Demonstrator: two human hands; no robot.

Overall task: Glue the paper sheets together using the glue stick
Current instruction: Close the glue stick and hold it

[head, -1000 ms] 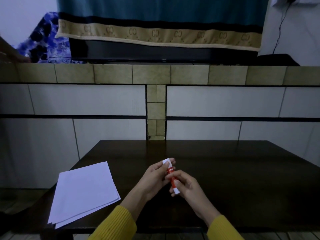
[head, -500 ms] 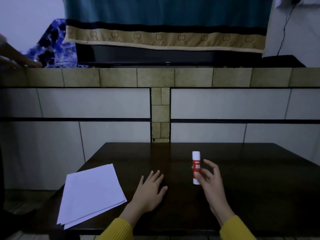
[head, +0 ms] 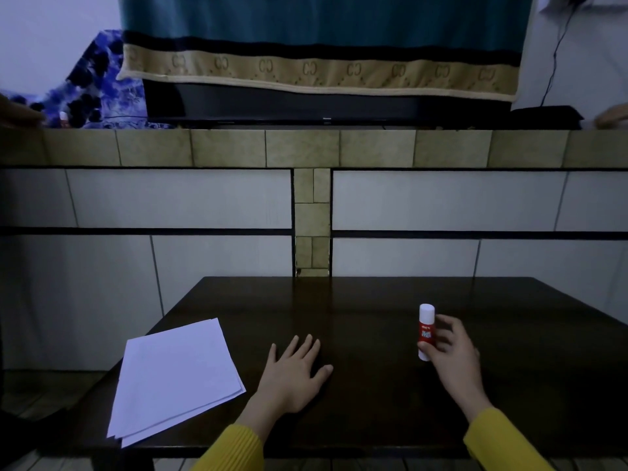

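The right hand curls its fingers and thumb round the red-and-white plastic glue stick, which stands upright on the dark polished wooden table, its white cap on and pointing up. The left hand lies flat on the table left of the glue stick, fingers straight and slightly spread. The loose stack of smooth white paper sheets lies flat farther left, near the table's corner.

Red-and-white glue stick, white paper sheets
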